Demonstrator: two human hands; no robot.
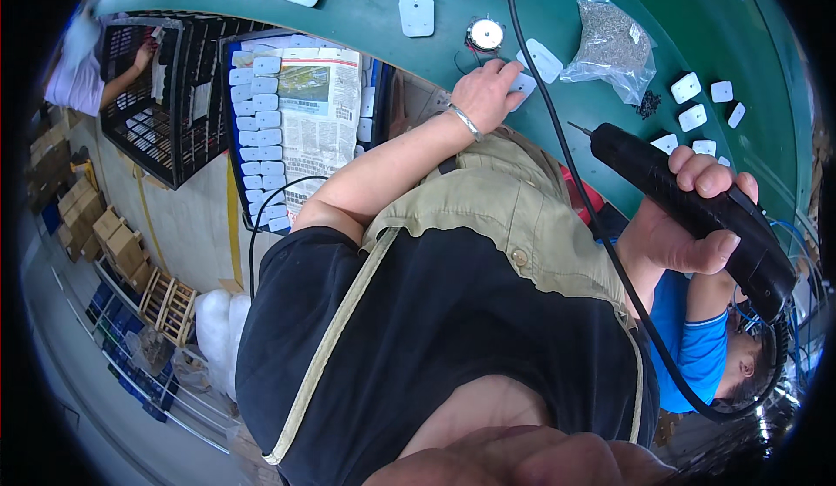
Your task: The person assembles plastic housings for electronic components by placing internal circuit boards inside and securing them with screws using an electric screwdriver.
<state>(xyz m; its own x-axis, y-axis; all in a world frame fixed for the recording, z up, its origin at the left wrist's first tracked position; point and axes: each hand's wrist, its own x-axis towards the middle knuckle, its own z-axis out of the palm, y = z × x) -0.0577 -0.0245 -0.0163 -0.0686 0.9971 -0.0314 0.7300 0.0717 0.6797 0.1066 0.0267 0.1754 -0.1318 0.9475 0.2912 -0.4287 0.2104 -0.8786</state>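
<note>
My right hand [672, 232] is wrapped round a black electric screwdriver [640, 165], whose thin bit points left over the green bench. A black cable hangs across the view and loops down behind my right arm. My left hand [484, 94], with a metal bracelet at the wrist, grips a white plastic cover [525, 88] at the bench's near edge; its fingers hide part of it. Another white cover [543, 59] lies just beyond. Past my left fingertips sits a small round metal part [485, 35] with wires. The bit touches nothing.
A clear bag of screws [610, 37] lies beside a small pile of black screws [648, 104]. Several white pieces [691, 118] stand at right, others [416, 13] at the far edge. Left are a tray [233, 138] with newspaper and a black crate [178, 94]. A co-worker's blue sleeve [697, 347] shows behind.
</note>
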